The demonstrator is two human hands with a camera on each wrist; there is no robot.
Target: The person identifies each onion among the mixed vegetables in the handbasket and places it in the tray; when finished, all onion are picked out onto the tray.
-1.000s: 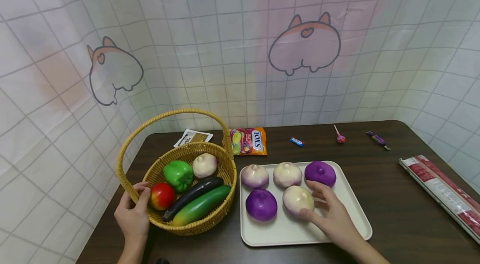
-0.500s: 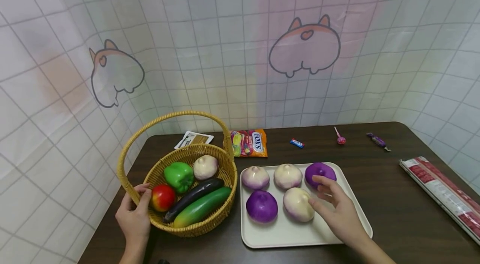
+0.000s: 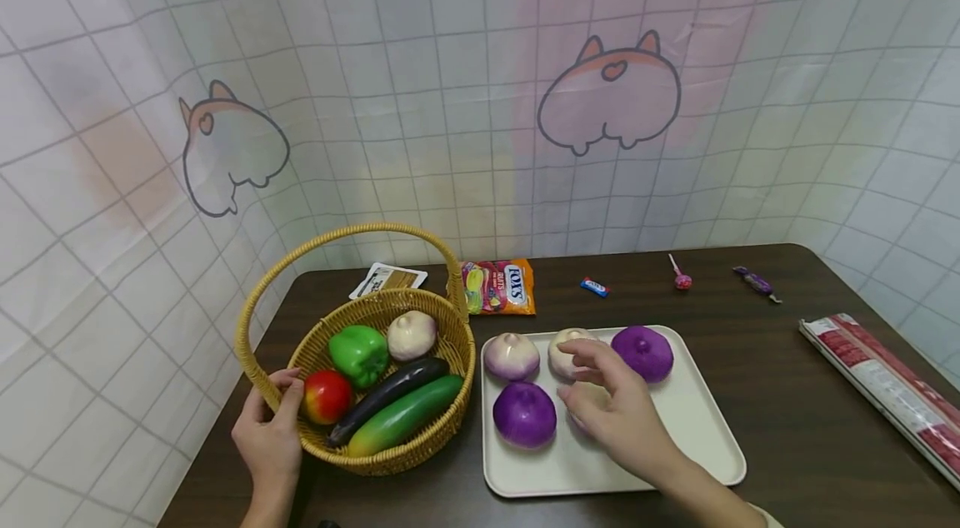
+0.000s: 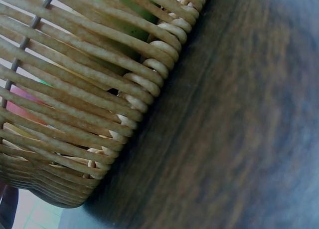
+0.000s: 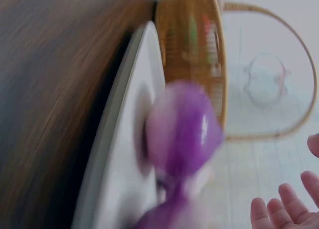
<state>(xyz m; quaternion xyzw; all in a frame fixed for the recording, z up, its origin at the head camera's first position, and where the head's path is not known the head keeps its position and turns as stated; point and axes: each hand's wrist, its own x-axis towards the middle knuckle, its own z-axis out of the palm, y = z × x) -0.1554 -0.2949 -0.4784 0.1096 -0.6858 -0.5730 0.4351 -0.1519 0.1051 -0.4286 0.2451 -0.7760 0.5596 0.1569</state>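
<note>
My left hand [image 3: 268, 436] grips the left rim of a wicker basket [image 3: 442, 438], beside the handle's base. Inside lie a green bell pepper [image 3: 358, 356], a red-yellow fruit [image 3: 327, 396], an eggplant [image 3: 390, 400], a green elongated vegetable [image 3: 408, 418] and a whitish onion [image 3: 412, 336]. My right hand [image 3: 626, 420] hovers over a white tray [image 3: 693, 432], fingers spread and holding nothing. On the tray sit a purple onion [image 3: 524, 415], another purple onion [image 3: 642, 354] and a white-purple onion [image 3: 512, 357]. The hand partly covers a whitish onion [image 3: 558, 360] and mostly hides one in front.
Behind the basket lie a flat packet [image 3: 388, 278] and an orange candy bag [image 3: 497, 286]. A small blue candy [image 3: 595, 287], a lollipop [image 3: 682, 280] and a purple wrapped candy [image 3: 756, 284] lie along the back. A long red-white package [image 3: 885, 386] lies at right.
My right hand has left the front whitish onion, lifted, and swung left above the tray. The left hand stays at the basket's rim.
</note>
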